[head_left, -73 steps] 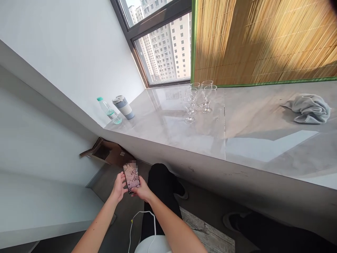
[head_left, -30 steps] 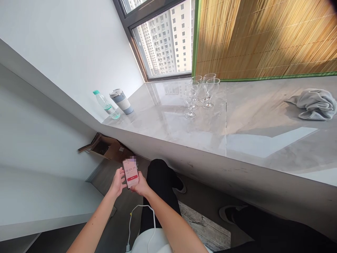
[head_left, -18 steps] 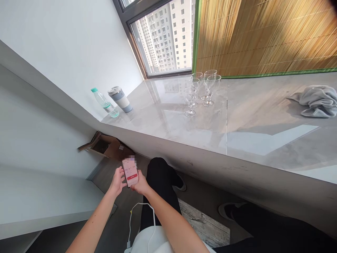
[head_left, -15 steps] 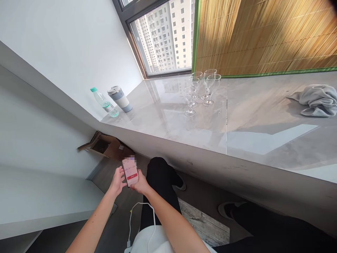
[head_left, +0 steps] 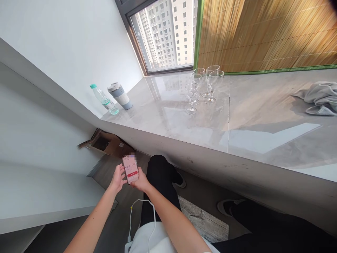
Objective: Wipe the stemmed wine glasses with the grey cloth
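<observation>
Both hands hold a phone (head_left: 130, 170) low in front of my lap. Its lit screen shows a timer and a red button. My left hand (head_left: 118, 178) cups the phone's left edge with its thumb near the screen. Under the phone's lower right side sits my right hand (head_left: 141, 183), fingers wrapped round it. A white cable (head_left: 137, 211) loops below my wrists, over my black trousers (head_left: 160, 186).
A marble sill (head_left: 200, 130) runs ahead, bearing several stemmed glasses (head_left: 201, 88), a water bottle (head_left: 104, 99), a grey tumbler (head_left: 119, 96) and a crumpled grey cloth (head_left: 319, 98) at the far right. An open cardboard box (head_left: 105, 144) lies on the floor beneath. A bamboo blind (head_left: 263, 31) hangs behind.
The phone screen has switched from a picture to a pink timer page. Both hands have stayed on the phone; the view has drifted slightly.
</observation>
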The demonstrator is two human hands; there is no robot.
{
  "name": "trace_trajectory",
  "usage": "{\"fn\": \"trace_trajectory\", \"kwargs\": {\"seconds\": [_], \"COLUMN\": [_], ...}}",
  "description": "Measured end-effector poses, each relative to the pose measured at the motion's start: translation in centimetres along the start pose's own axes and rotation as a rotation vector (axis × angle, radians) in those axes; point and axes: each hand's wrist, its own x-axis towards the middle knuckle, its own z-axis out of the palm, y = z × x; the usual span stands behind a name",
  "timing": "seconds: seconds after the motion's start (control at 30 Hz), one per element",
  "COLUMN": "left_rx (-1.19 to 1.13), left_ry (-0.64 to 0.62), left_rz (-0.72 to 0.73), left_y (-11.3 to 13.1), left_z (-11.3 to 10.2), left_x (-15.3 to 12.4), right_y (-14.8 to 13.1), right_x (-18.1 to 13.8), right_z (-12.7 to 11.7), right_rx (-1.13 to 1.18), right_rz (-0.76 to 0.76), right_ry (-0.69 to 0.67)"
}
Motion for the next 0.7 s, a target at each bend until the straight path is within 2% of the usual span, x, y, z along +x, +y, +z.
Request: {"fn": "trace_trajectory", "kwargs": {"seconds": [0.33,0.53,0.7], "left_rx": [0.001,0.014,-0.004], "left_ry": [0.001,-0.019,-0.015], "left_rz": [-0.005,0.003,0.007], "left_y": [0.0,0.1,-0.1], "left_z": [0.0,-0.1,-0.2], "left_x": [0.0,0.1,0.4], "right_y": [-0.2,-1.2,-1.7], "right_x": [-0.2,-0.8,-0.7], "right_z": [0.0,0.0,0.2], "right_rx": [0.041,0.022,0.055], "right_rz": [-0.002,0.003,0.066], "right_ry": [-0.005,-0.004,0.035]}}
